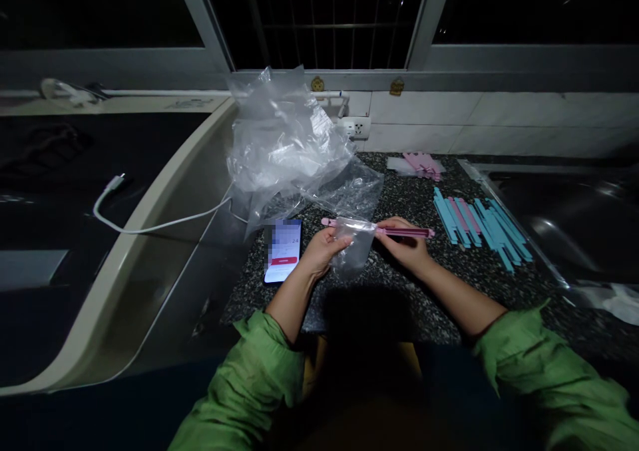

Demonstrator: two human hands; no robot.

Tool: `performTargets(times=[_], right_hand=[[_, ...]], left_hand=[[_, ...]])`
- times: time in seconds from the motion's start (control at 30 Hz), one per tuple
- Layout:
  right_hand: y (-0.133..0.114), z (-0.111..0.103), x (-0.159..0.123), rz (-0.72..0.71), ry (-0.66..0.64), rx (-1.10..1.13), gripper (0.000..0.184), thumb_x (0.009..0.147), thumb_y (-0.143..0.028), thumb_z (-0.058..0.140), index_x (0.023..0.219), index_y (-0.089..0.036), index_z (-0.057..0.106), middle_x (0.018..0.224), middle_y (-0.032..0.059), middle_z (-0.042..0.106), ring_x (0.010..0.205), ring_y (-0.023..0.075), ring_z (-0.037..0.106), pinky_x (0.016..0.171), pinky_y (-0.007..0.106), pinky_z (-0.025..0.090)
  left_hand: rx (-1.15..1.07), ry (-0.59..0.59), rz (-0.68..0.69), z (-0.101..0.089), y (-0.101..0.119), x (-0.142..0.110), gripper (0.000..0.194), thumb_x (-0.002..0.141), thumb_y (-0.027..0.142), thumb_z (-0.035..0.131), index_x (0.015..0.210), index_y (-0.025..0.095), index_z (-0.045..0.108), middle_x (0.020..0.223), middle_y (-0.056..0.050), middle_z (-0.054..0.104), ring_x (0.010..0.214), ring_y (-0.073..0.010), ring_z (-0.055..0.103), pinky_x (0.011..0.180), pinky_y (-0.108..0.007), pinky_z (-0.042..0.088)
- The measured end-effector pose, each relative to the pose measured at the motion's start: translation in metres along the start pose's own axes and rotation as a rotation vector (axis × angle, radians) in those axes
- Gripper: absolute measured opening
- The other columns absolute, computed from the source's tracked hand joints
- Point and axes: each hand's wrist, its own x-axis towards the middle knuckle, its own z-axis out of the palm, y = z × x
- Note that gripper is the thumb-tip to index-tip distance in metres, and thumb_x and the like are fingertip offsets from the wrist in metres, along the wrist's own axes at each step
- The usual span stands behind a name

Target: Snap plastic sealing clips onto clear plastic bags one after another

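Note:
My left hand (323, 251) is closed, with its thumb over a small see-through plastic bag (355, 255) that hangs down in front. A long, thin pink strip (407, 232) lies crosswise behind and beside the bag's upper edge, and its left tip shows above my left fingers. My right hand (403, 246) is closed around the strip just right of the bag. Whether this is one strip or several stacked ones, I cannot tell. Blue strips (494, 231) and a few pink strips (463, 215) lie on the counter to the right of my right hand.
A lit phone (283, 251) lies left of my left hand. Crumpled plastic bags (284, 145) are heaped behind it. More pink strips (424, 165) sit near the tiled wall. A metal sink (589, 218) is at right, a washing machine (164, 185) with a white cable (164, 227) at left.

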Motion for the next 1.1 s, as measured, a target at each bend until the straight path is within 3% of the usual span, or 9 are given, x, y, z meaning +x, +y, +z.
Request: performTargets(times=[0.27,0.53,1.1], right_hand=[[-0.002,0.000,0.001,0.010,-0.033,0.041,0.006,0.074,-0.025,0.062,0.076,-0.020,0.064,0.075,0.0027,0.065,0.071,0.0149,0.060,0.069,0.031,0.050],[0.005,0.006,-0.002,0.117,-0.067,0.082,0.010,0.072,-0.027,0.063,0.075,-0.018,0.065,0.075,0.0041,0.066,0.071,0.0151,0.061,0.069,0.031,0.051],[0.012,0.012,-0.006,0.290,-0.105,0.141,0.016,0.069,-0.031,0.064,0.075,-0.016,0.065,0.078,0.0071,0.069,0.073,0.0179,0.063,0.072,0.034,0.051]], left_hand=[[-0.070,-0.001,-0.041,-0.002,0.001,0.000,0.039,0.041,0.027,0.082,0.072,0.009,0.067,0.064,-0.004,0.068,0.054,-0.0118,0.058,0.058,-0.023,0.043],[-0.144,0.028,-0.115,-0.001,-0.001,0.001,0.036,0.040,0.024,0.081,0.068,0.008,0.066,0.060,-0.005,0.067,0.052,-0.0131,0.058,0.060,-0.025,0.045],[-0.182,0.156,-0.280,0.003,-0.003,0.007,0.010,0.065,0.015,0.067,0.060,0.008,0.062,0.050,-0.004,0.063,0.044,-0.0121,0.056,0.050,-0.022,0.044]])
